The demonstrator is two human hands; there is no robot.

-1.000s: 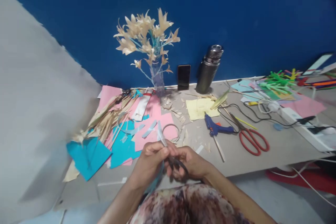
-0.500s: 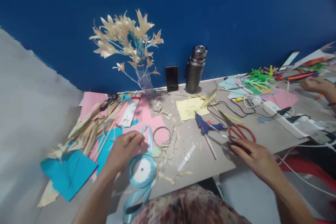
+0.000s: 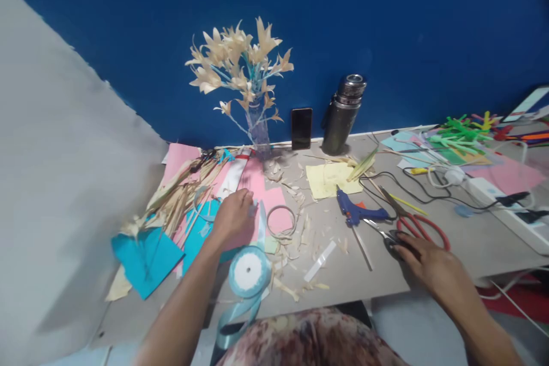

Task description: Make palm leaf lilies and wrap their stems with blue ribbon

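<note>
My left hand [image 3: 234, 216] hovers over the pink paper [image 3: 278, 206] beside a white packet [image 3: 234, 177]. Its fingers are bent and pressed together, and whatever they pinch is hidden. Below it, a spool of light blue ribbon [image 3: 249, 270] lies near the table's front edge, its tail hanging over. My right hand [image 3: 429, 260] has its fingers on the dark handles of small scissors [image 3: 375, 227], which lie low at the table with blades pointing left. Next to them are red-handled scissors [image 3: 422, 223] and a blue glue gun [image 3: 354, 209] with a glue stick.
Pale handmade flowers [image 3: 240, 57] stand in a clear vase [image 3: 259, 131] by the wall. A phone [image 3: 301, 128] and a metal flask [image 3: 343, 117] are beside it. Dried husks [image 3: 175, 197] and blue paper [image 3: 148, 257] cover the left. A power strip [image 3: 506, 211] lies right.
The view has swung left. My left hand has moved up toward the white packet. My right hand stays at the small scissors, which sit slightly lower beside the glue gun.
</note>
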